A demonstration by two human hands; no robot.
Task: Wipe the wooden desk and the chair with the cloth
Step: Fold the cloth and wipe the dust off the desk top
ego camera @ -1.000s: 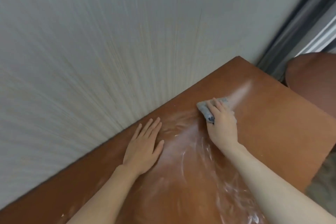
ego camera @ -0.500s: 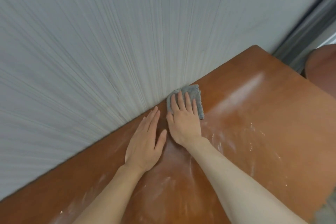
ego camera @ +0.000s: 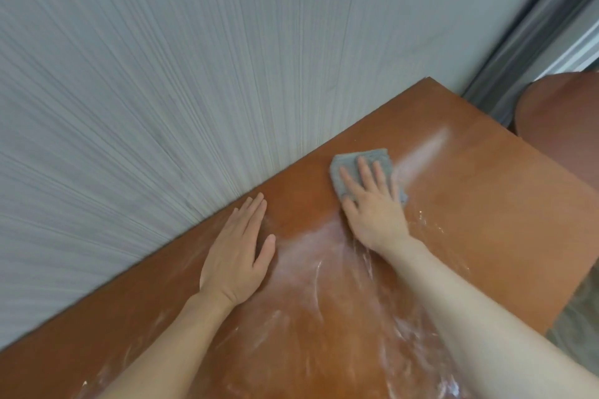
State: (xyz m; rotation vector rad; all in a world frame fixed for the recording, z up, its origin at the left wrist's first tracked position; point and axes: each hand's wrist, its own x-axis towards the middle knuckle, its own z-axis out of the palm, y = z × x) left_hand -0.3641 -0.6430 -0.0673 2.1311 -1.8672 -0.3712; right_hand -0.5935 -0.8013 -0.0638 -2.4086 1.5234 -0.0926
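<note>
The reddish-brown wooden desk [ego camera: 486,204] runs along a pale wall, and white dusty smears cover its near part. A folded grey cloth [ego camera: 348,162] lies flat on the desk near the wall edge. My right hand [ego camera: 372,204] presses down on the cloth with straight, spread fingers. To its left, my left hand [ego camera: 240,253] rests flat on the bare desk top, fingers together and pointing at the wall. The brown chair [ego camera: 560,120] shows its rounded part past the desk's far right edge.
A pale grooved wall [ego camera: 194,74] stands directly behind the desk. A grey metal frame [ego camera: 534,29] rises at the upper right corner. Grey floor [ego camera: 580,317] shows beyond the desk's right edge.
My right hand slid the cloth left to the wall beside my left hand, then back right along the desk. My left hand stayed flat in place.
</note>
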